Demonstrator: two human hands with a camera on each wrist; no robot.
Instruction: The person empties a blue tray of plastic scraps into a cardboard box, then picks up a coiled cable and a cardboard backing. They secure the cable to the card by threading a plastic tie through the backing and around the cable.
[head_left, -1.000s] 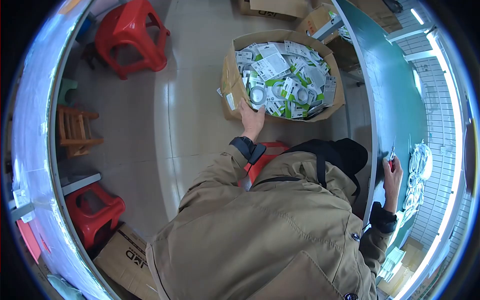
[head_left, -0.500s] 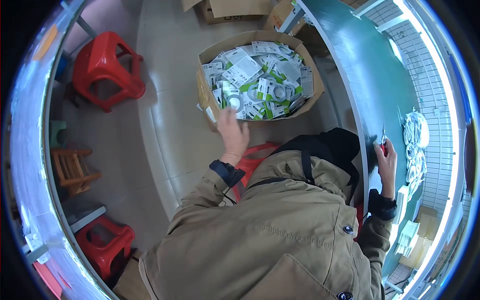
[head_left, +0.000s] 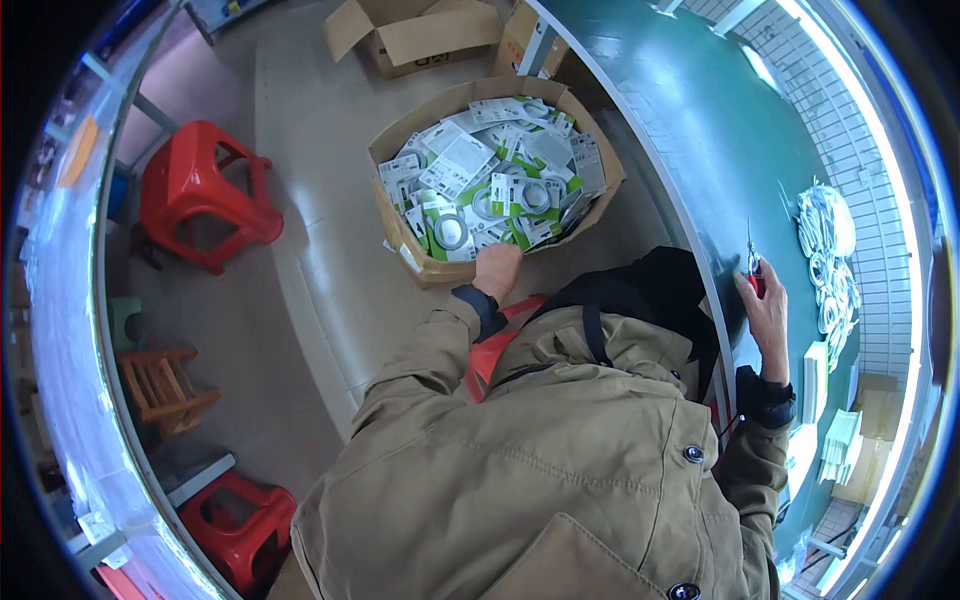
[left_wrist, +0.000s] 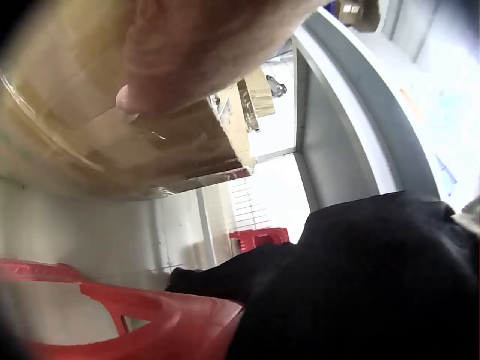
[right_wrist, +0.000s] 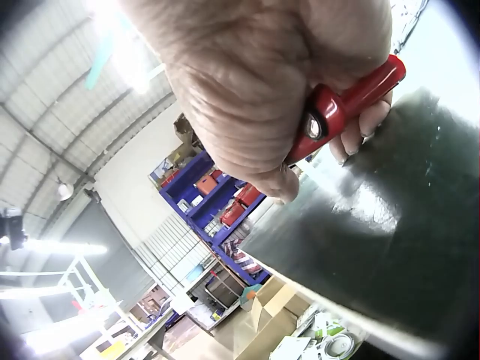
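Right hand (head_left: 767,315) grips a red-handled tool (right_wrist: 370,85), right of the carton (head_left: 440,270).
Left hand (head_left: 497,268) is at the carton's near rim; cannot tell its grasp.

The head view is bright, with cool light from the strip (head_left: 896,148) at right, sheen on the floor (head_left: 318,225), edges bowed, corners black. In the left wrist view the right side washes out, the left hand (left_wrist: 202,56) is soft, the cloth (left_wrist: 360,277) nearly detailless. In the right wrist view tubes (right_wrist: 64,248) flare and glare streaks the table (right_wrist: 352,262)
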